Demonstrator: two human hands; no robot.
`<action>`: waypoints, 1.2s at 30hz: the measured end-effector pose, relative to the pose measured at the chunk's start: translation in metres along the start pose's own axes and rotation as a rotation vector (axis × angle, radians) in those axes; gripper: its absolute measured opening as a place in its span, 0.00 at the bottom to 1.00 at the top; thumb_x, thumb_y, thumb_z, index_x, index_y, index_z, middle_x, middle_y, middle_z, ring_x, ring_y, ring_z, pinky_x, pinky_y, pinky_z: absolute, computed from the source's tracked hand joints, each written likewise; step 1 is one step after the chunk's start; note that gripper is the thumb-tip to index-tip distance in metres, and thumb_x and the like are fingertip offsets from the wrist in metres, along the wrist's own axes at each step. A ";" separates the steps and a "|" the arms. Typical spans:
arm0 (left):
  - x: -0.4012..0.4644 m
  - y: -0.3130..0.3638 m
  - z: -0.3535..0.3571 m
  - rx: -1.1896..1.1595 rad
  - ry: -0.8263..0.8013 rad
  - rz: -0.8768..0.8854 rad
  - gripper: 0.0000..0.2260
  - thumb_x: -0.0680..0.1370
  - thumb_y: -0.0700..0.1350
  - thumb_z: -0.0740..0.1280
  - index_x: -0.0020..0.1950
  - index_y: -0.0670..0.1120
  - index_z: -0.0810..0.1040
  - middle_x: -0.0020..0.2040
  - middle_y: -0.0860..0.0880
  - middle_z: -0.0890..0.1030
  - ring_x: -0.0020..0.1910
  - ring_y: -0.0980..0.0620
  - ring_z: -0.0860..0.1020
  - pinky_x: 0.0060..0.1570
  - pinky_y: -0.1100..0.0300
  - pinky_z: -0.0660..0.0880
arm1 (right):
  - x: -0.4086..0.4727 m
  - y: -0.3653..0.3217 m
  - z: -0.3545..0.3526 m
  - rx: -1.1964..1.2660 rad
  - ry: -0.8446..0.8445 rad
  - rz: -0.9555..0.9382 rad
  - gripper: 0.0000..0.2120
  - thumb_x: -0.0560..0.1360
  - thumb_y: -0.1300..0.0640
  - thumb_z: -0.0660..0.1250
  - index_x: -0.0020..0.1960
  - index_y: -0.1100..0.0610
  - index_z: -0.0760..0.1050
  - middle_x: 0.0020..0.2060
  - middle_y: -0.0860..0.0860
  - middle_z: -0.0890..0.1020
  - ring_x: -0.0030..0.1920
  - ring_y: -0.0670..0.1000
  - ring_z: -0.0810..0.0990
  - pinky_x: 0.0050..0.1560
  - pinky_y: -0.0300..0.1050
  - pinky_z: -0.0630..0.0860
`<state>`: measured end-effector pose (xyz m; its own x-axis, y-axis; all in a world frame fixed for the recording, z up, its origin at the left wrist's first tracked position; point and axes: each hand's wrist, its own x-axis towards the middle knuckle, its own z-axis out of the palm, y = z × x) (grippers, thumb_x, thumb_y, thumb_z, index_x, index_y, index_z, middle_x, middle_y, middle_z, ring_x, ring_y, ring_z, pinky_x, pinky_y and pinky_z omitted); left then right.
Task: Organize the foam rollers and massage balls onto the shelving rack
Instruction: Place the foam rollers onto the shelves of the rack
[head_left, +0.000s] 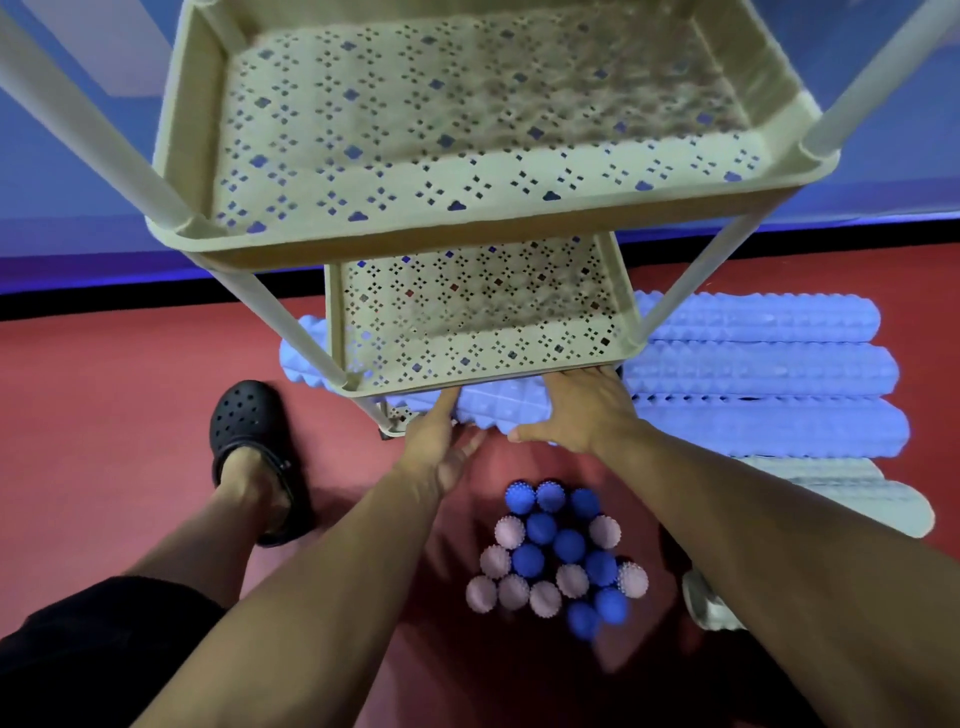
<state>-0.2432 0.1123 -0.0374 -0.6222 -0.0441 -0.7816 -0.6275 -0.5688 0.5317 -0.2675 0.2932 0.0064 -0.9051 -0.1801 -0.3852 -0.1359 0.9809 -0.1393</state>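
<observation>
A beige shelving rack (467, 239) with perforated trays stands right in front of me. A light-blue textured foam roller (501, 408) lies on the lowest level, under the middle tray (488, 371). My left hand (441, 447) touches the roller's near side at its left. My right hand (582, 410) rests over the roller's top, thumb stretched along its front. Several more blue foam rollers (763, 364) lie stacked on the floor to the right. A cluster of spiky massage balls (558, 551), dark blue and pale pink, sits on the red floor between my forearms.
The red floor (104, 364) meets a blue wall behind the rack. My foot in a black clog (249, 447) stands left of the rack. A pale grey roller (852, 493) lies nearest at the right. A white shoe (706, 603) peeks out under my right forearm.
</observation>
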 end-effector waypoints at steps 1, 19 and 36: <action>0.005 0.002 0.002 -0.020 0.015 0.002 0.05 0.80 0.49 0.68 0.52 0.49 0.78 0.37 0.54 0.83 0.40 0.54 0.80 0.47 0.52 0.79 | 0.002 -0.001 0.000 0.012 0.006 -0.002 0.53 0.59 0.23 0.70 0.76 0.50 0.62 0.77 0.52 0.65 0.77 0.55 0.60 0.77 0.53 0.54; 0.042 0.008 -0.005 -0.150 0.143 0.187 0.13 0.80 0.44 0.63 0.64 0.46 0.77 0.48 0.49 0.81 0.48 0.48 0.79 0.44 0.48 0.83 | -0.025 0.054 0.024 0.453 0.183 0.165 0.36 0.64 0.32 0.76 0.67 0.44 0.70 0.68 0.48 0.62 0.67 0.55 0.66 0.66 0.55 0.73; 0.033 -0.051 0.016 0.277 -0.102 -0.009 0.29 0.83 0.54 0.60 0.80 0.54 0.50 0.69 0.49 0.69 0.49 0.55 0.84 0.52 0.48 0.81 | -0.019 0.063 0.017 0.477 0.068 0.137 0.45 0.65 0.41 0.80 0.76 0.50 0.64 0.77 0.40 0.49 0.72 0.48 0.67 0.68 0.49 0.72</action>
<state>-0.2391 0.1525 -0.0850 -0.6509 0.0508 -0.7575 -0.7286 -0.3222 0.6044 -0.2522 0.3569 -0.0103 -0.9280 -0.0312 -0.3712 0.1710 0.8495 -0.4991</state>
